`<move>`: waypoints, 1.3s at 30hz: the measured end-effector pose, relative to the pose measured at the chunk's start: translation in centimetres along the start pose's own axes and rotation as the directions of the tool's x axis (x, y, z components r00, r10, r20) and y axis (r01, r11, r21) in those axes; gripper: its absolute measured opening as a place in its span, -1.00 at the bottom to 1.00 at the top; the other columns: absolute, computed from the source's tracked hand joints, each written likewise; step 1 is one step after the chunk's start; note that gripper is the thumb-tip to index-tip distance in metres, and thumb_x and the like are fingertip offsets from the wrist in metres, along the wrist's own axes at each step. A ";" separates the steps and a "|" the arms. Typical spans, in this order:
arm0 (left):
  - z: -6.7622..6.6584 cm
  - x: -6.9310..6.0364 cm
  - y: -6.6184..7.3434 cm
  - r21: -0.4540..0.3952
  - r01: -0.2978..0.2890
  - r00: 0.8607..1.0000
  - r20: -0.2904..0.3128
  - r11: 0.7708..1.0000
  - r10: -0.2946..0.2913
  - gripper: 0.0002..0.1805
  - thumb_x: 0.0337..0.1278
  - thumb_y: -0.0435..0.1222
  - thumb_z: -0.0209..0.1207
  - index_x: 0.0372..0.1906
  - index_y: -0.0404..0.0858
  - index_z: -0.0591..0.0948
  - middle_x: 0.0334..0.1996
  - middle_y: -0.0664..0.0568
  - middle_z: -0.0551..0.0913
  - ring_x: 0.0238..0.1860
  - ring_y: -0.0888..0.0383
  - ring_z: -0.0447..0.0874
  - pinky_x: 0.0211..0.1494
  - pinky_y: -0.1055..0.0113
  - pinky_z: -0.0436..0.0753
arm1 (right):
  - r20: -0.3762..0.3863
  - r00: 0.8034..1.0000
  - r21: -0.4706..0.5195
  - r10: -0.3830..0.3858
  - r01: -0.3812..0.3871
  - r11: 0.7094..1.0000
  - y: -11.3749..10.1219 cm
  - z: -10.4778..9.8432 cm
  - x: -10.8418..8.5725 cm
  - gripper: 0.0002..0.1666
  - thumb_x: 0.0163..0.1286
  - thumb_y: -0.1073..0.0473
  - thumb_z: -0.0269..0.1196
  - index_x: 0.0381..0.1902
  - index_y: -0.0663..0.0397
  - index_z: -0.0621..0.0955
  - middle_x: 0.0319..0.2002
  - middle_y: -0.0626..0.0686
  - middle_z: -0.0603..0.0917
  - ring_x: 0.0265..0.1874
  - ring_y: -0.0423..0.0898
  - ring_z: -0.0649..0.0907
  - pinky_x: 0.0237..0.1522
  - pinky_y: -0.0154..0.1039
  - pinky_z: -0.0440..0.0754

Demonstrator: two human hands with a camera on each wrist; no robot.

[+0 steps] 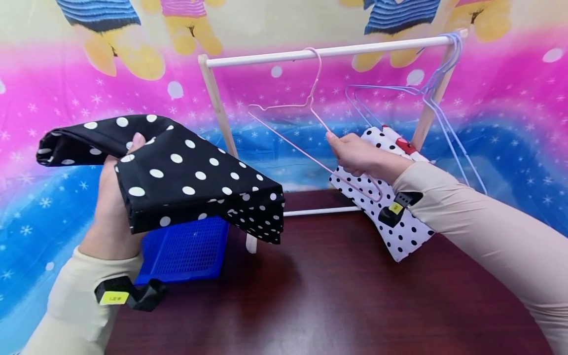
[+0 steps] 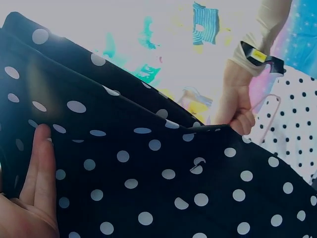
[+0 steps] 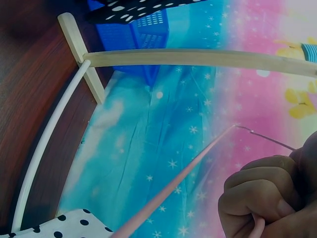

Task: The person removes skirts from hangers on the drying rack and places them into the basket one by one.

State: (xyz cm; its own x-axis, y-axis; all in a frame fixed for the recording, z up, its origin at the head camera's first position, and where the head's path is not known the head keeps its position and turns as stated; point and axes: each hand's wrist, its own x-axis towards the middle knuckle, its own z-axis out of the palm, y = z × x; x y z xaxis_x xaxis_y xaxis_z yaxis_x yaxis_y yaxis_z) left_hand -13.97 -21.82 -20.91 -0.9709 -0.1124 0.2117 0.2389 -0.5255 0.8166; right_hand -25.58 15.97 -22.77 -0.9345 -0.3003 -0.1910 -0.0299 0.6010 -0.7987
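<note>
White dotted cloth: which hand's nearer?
Right. The right hand is close to the white dotted cloth; the left hand is far left, holding the black dotted cloth.

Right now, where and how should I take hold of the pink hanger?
I would grip the pink hanger by its sloping right wire, below the hook, coming from the right, where the right hand holds it. The hook hangs over the white rail; the black dotted cloth in the left hand crowds the left.
</note>
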 end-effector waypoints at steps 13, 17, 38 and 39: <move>-0.6 0.8 1.9 -0.235 -0.026 1.000 0.010 0.972 0.029 -0.74 0.44 -0.25 0.12 0.11 -0.24 0.53 -0.26 -0.07 0.77 -0.25 0.09 0.84 -0.20 0.28 0.79 | 0.036 0.999 0.032 -0.023 0.022 0.999 -0.1 0.5 0.6 -0.31 0.61 -0.34 -0.30 -0.60 -0.01 0.20 -0.75 -0.14 0.12 -0.76 -0.20 0.10 -0.64 -0.31 0.10; -0.8 1.2 2.4 -0.266 -0.025 0.998 0.052 0.964 0.040 -0.68 0.48 -0.26 0.08 0.21 -0.26 0.51 -0.24 -0.09 0.75 -0.24 0.08 0.83 -0.17 0.29 0.79 | 0.037 0.999 0.049 -0.014 0.012 0.999 -0.3 0.8 0.7 -0.30 0.61 -0.36 -0.31 -0.59 0.00 0.21 -0.76 -0.14 0.11 -0.76 -0.20 0.09 -0.64 -0.32 0.10; -1.8 2.0 3.8 -0.307 -0.198 0.966 0.099 0.931 0.238 -0.69 0.57 -0.34 -0.07 0.26 -0.32 0.41 -0.15 -0.15 0.64 -0.18 0.01 0.75 -0.13 0.26 0.80 | 0.048 0.999 0.079 -0.006 0.002 0.997 -1.7 2.1 1.6 -0.29 0.61 -0.35 -0.31 -0.60 0.01 0.21 -0.77 -0.15 0.09 -0.76 -0.21 0.07 -0.65 -0.32 0.07; -1.8 2.1 3.9 -0.294 -0.199 0.967 0.094 0.935 0.235 -0.70 0.57 -0.33 -0.06 0.24 -0.33 0.43 -0.16 -0.15 0.64 -0.18 0.02 0.75 -0.13 0.27 0.80 | 0.048 0.999 0.080 -0.004 0.000 0.997 -1.7 2.2 1.6 -0.29 0.61 -0.35 -0.31 -0.61 0.00 0.21 -0.78 -0.15 0.09 -0.76 -0.21 0.07 -0.64 -0.31 0.08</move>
State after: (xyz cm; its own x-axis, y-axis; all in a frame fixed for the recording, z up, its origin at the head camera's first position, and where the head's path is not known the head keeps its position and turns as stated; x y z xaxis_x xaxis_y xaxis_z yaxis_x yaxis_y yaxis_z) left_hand -15.12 -25.60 -18.26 -0.8811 -0.1531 0.4474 0.4106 -0.7171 0.5632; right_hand -26.26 12.81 -22.96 -0.9164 -0.3376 -0.2150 -0.0012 0.5394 -0.8420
